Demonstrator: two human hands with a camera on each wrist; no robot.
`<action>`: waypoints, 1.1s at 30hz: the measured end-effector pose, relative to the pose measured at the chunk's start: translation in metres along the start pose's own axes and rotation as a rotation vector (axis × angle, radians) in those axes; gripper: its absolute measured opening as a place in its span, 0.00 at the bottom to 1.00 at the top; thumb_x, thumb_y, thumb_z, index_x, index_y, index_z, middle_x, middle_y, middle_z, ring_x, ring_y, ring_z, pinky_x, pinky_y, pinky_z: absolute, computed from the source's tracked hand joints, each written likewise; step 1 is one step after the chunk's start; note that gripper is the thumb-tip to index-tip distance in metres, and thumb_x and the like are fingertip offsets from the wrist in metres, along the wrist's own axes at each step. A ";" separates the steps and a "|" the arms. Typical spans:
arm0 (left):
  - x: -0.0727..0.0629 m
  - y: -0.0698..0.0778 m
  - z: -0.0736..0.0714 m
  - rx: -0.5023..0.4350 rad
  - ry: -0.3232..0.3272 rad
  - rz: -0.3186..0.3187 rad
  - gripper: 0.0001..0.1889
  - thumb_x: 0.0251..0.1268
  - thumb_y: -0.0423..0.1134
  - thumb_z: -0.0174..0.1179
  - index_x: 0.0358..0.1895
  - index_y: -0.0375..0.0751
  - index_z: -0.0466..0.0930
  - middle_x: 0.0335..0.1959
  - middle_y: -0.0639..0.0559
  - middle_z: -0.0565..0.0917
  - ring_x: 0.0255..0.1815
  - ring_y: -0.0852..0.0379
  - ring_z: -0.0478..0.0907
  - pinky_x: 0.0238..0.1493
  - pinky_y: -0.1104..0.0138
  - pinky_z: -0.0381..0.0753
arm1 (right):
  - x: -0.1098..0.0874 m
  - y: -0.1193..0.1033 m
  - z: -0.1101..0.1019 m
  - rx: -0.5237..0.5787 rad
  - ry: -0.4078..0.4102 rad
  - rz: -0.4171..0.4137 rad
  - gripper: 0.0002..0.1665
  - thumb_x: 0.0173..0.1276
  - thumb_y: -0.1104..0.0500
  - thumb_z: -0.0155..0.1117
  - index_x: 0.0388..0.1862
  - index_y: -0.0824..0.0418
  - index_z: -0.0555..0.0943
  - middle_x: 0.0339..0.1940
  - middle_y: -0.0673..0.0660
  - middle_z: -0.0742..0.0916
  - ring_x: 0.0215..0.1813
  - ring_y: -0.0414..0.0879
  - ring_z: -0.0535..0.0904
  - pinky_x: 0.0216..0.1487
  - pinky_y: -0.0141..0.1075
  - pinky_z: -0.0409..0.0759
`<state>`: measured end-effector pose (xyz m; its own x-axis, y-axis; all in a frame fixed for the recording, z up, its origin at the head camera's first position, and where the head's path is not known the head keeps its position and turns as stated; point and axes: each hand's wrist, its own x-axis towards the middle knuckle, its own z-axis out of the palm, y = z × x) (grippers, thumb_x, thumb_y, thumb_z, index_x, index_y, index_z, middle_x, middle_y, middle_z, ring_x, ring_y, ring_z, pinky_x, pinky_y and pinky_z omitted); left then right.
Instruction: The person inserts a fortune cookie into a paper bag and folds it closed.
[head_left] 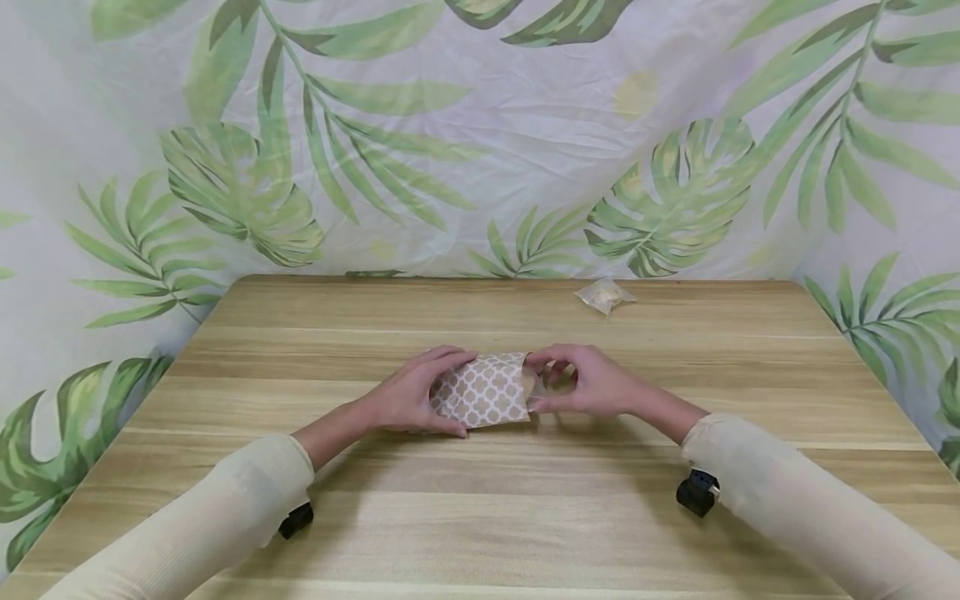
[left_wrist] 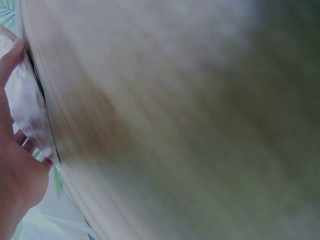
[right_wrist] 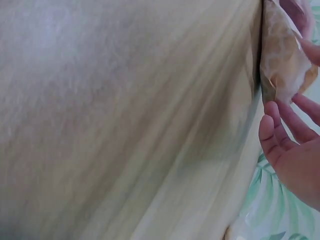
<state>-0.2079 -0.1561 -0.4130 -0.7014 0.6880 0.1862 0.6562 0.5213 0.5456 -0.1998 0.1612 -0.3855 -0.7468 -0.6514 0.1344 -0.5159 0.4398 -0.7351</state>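
So, a patterned packet (head_left: 483,390) was being held around the middle of the counter (head_left: 480,525), gripped from both ends. At its 9 o'clock end it was cupped by the left hand (head_left: 408,396), thumb along the 6 o'clock edge and fingers over the 12 o'clock edge, spread only about as wide as the packet itself, so that end was presumably being steadied. At the 3 o'clock end, the rim was pinched by the right hand (head_left: 597,383), fingers bent in a loose C with a gap behind the rim; that grip looked lighter, probably so the end could be spread or worked without being crushed. A bit of clear plastic (head_left: 537,388) was seen poking out there, though whether it was a liner or contents couldn't be told. As for direction, the long axis was laid nearly 9-to-3, with the 3 o'clock end tipped a touch towards 2, and what seemed to be the mouth was pointed at the right palm. Whether the underside was touching the counter couldn't be made out. A small clear bag (head_left: 604,297) had been left well apart, around 2 o'clock from the packet, maybe just to be out of the way.
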 end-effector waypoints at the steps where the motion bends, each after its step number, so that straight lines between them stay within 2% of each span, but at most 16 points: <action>1: 0.000 0.000 0.000 0.000 0.001 0.001 0.56 0.40 0.54 0.85 0.75 0.35 0.69 0.70 0.40 0.75 0.69 0.41 0.73 0.72 0.45 0.71 | -0.001 0.000 -0.002 0.008 0.002 0.005 0.34 0.59 0.59 0.81 0.63 0.71 0.81 0.55 0.62 0.88 0.48 0.55 0.84 0.42 0.45 0.84; 7: 0.000 0.000 0.000 0.007 0.006 0.004 0.56 0.39 0.53 0.86 0.75 0.35 0.69 0.69 0.40 0.75 0.69 0.41 0.73 0.72 0.46 0.71 | -0.005 0.003 -0.010 0.006 -0.015 0.029 0.30 0.62 0.59 0.79 0.61 0.69 0.82 0.48 0.61 0.89 0.48 0.56 0.83 0.42 0.46 0.83; 12: 0.000 -0.001 0.001 0.010 0.007 0.003 0.56 0.39 0.53 0.86 0.74 0.34 0.70 0.69 0.39 0.75 0.68 0.41 0.74 0.72 0.46 0.72 | -0.002 0.004 -0.012 0.026 -0.033 0.011 0.25 0.64 0.61 0.78 0.57 0.70 0.84 0.46 0.59 0.90 0.47 0.55 0.83 0.40 0.40 0.81; 15: -0.001 -0.001 0.000 0.007 0.006 0.002 0.56 0.39 0.53 0.86 0.74 0.35 0.70 0.69 0.40 0.75 0.69 0.41 0.74 0.72 0.46 0.72 | 0.000 0.005 -0.011 0.036 -0.008 0.001 0.21 0.64 0.63 0.77 0.55 0.69 0.86 0.45 0.58 0.91 0.46 0.51 0.84 0.39 0.36 0.81; 21: -0.001 0.000 0.000 0.000 0.006 0.001 0.56 0.39 0.54 0.86 0.75 0.35 0.69 0.69 0.40 0.75 0.69 0.42 0.73 0.72 0.46 0.71 | 0.004 0.003 -0.009 0.055 0.034 0.011 0.15 0.67 0.65 0.74 0.51 0.69 0.87 0.40 0.56 0.92 0.42 0.42 0.85 0.36 0.34 0.81; 27: -0.001 -0.001 0.000 -0.006 0.007 -0.002 0.56 0.40 0.54 0.85 0.75 0.35 0.69 0.69 0.40 0.75 0.70 0.42 0.73 0.72 0.46 0.71 | 0.002 0.001 -0.008 0.096 0.028 0.076 0.21 0.63 0.66 0.77 0.54 0.72 0.85 0.38 0.59 0.92 0.42 0.46 0.87 0.36 0.33 0.80; 33: -0.001 -0.002 0.000 -0.008 0.007 0.001 0.56 0.40 0.54 0.85 0.75 0.35 0.69 0.69 0.41 0.75 0.69 0.42 0.73 0.73 0.47 0.71 | 0.000 0.000 -0.004 0.154 0.001 0.117 0.31 0.61 0.67 0.78 0.61 0.76 0.80 0.40 0.61 0.92 0.44 0.50 0.88 0.42 0.37 0.85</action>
<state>-0.2089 -0.1575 -0.4142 -0.7031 0.6845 0.1927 0.6544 0.5169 0.5518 -0.2015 0.1630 -0.3828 -0.7983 -0.6008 0.0426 -0.3552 0.4125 -0.8388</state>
